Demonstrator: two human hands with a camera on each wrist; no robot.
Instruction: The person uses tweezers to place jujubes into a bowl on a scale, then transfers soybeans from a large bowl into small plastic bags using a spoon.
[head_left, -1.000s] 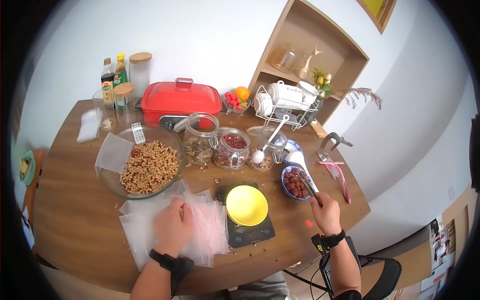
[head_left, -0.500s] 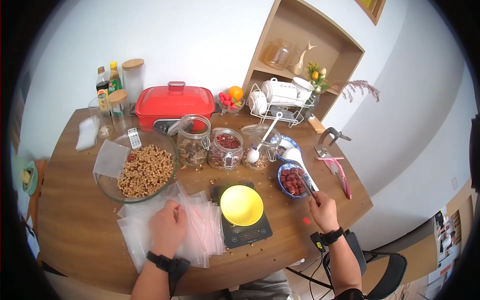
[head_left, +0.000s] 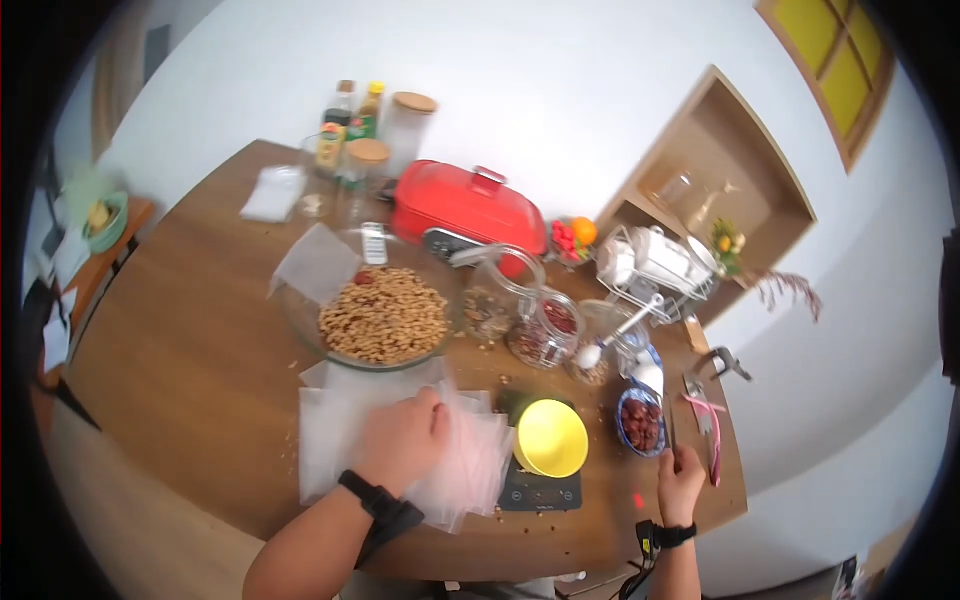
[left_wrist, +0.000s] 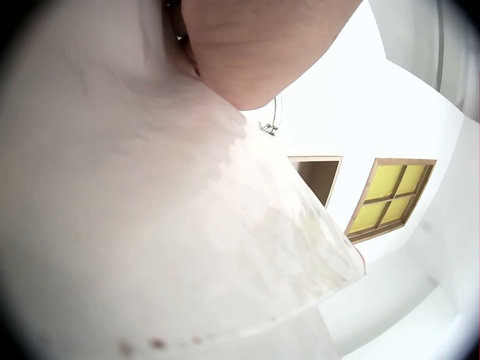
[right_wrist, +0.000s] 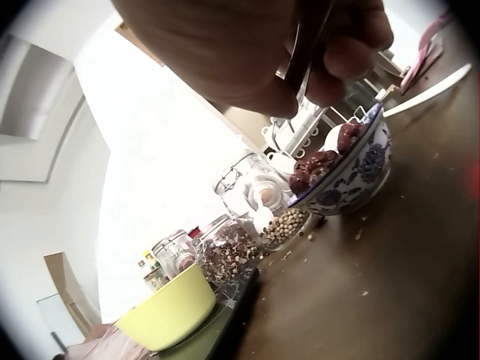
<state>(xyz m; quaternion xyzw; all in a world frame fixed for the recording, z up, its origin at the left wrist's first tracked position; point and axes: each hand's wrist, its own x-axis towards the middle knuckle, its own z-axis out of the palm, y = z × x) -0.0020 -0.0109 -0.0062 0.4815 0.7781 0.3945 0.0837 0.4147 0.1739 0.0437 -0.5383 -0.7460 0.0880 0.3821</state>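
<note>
My right hand (head_left: 681, 482) grips a pair of metal tongs (right_wrist: 306, 49) beside a blue-and-white bowl (right_wrist: 369, 166). Dark red dried dates (head_left: 641, 424) fill this bowl, and the tongs reach along its right rim in the head view. Loosely curled, my left hand (head_left: 405, 440) rests on a pile of clear plastic bags (head_left: 478, 455); no object shows in its fingers. Between the hands a yellow bowl (head_left: 552, 438) stands on a black kitchen scale (head_left: 541, 495). One bag fills much of the left wrist view.
A large glass bowl (head_left: 300, 325) of pale beans lies behind the bags, a remote control (head_left: 374, 243) on its rim. Several glass jars (head_left: 545, 335) stand before the red cooker (head_left: 470, 208). Pink-handled scissors (head_left: 714, 450) and a cup rack (head_left: 655, 265) are at right.
The head view has swung and tilted, shifting the table's contents. The tongs have gone from over the dates to the bowl's right rim. My left hand stays on the bags.
</note>
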